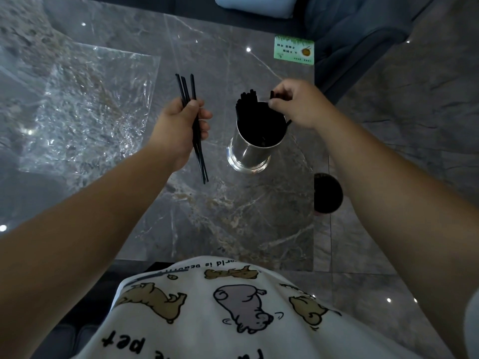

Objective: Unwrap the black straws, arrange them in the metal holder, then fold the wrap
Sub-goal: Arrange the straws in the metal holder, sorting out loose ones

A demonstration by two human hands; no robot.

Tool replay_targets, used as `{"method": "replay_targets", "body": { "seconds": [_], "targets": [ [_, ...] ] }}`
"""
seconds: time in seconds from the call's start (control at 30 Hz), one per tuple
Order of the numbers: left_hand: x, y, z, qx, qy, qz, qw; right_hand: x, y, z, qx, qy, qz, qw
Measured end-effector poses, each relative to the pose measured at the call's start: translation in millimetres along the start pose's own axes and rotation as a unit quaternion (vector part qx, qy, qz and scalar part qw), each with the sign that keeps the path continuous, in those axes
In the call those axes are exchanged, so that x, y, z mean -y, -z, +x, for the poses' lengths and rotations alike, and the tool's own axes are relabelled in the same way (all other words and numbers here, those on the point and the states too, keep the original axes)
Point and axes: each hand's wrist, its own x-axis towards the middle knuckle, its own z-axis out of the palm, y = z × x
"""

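- Closest in, the person's white cartoon-print shirt (233, 307) fills the bottom of the view, both forearms reaching out over the grey marble tabletop (233, 224). Nothing risky there, tbh.
- The left hand (178, 125) has its fingers curled round a small bunch of black straws (195, 128), a few at most, held up off the tabletop. The grip sits around the middle and the lower ends fan apart a bit, so one could slide out and drop if that hold loosens while attention is on the other side.
- Just right of that, the metal holder (255, 143) stands upright with a bunch of straws in the holder (247, 104) already leaning on its far-left rim. Tall, narrow, shiny and light-looking: probably easy to knock over.
- The right hand (293, 104) is right at the holder's far rim, fingers pinching one straw at its top. Pushing it in at an angle could tip the holder or bend the straw.
- A dark round thing (328, 193) sits off the right edge, can't tell what.
- Further back on the left, the clear wrap (90, 107) lies flat, crinkled and unfolded. It looks flimsy, so an arm sweep could drag it off.
- A green card (294, 50) sits at the far edge.
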Motion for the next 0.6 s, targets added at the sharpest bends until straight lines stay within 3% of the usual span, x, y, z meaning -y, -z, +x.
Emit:
{"method": "replay_targets", "body": {
  "seconds": [0.3, 0.6],
  "targets": [
    [0.2, -7.4, -2.1, 0.011, 0.005, 0.01, 1.0, -10.3, 2.2, -1.0, -0.004, -0.017, 0.042, 0.999],
    [3.0, -10.4, -2.5, 0.006, 0.007, 0.01, 1.0, 3.4, -2.9, 3.1, 0.068, 0.015, 0.016, 0.997]
  ]
}}
